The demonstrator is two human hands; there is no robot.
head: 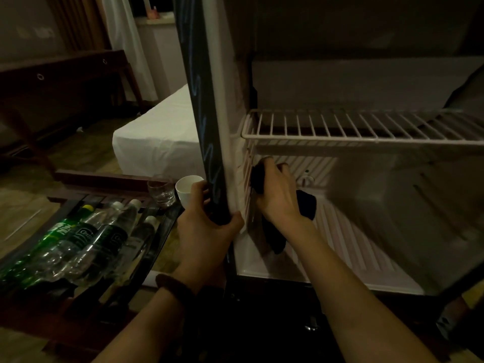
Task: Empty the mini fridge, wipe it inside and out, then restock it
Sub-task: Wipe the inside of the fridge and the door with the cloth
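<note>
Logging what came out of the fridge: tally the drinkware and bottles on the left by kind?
Plastic bottles lying in the tray: 4, namely one green and three clear
White cup: 1
Clear glass: 1
Total: 6

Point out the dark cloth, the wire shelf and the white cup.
dark cloth (305, 205): head view, on the bunched part right of the right hand.
wire shelf (340, 127): head view, on its white bars.
white cup (184, 188): head view, on its inner wall.
</note>
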